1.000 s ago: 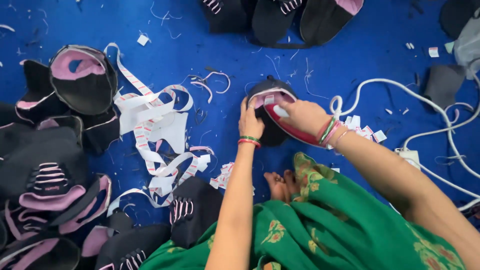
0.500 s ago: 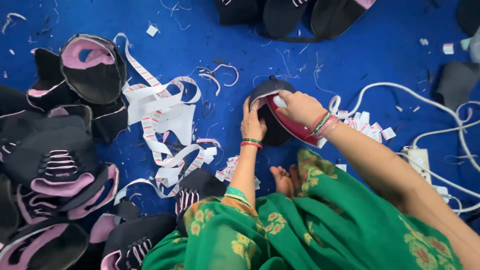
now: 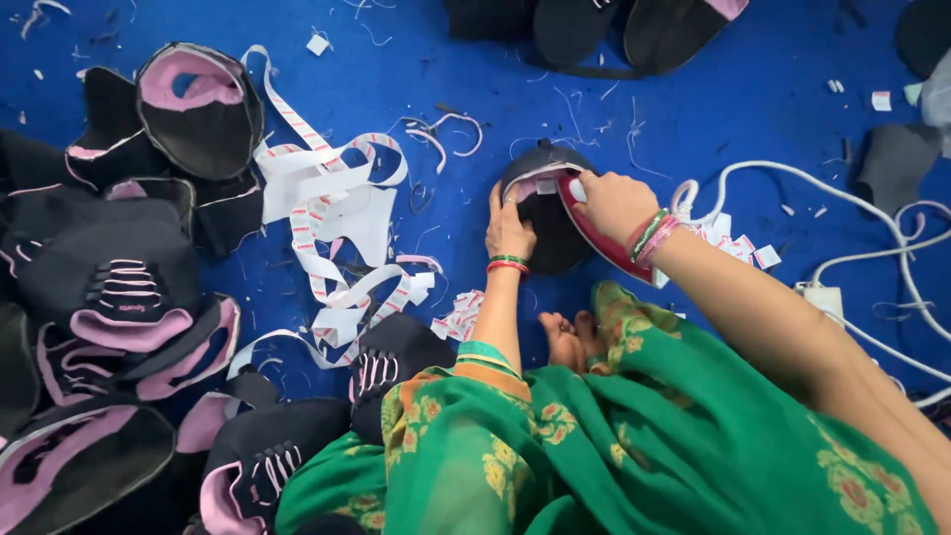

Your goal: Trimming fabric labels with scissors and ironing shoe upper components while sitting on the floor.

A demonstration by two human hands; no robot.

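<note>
L hand (image 3: 509,230) lies flat on black shoe upper (image 3: 543,213), centre of blue floor (image 3: 693,119). R hand (image 3: 612,203) pinches its pink rim, fingertips partly hidden. Upper's near edge covered by both hands; black/pink pile (image 3: 119,297) cut off at left.

Bright even overhead light, soft faint shadows, saturated colours, slight softness at edges

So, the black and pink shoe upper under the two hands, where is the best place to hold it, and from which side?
Probably at its curved black rim. The shoe upper lies flat on the blue mat, left hand on its left edge, right hand across its pink-edged right side. The far rim, away from the person, is bare, so pinching there from the top seems easiest.
</note>
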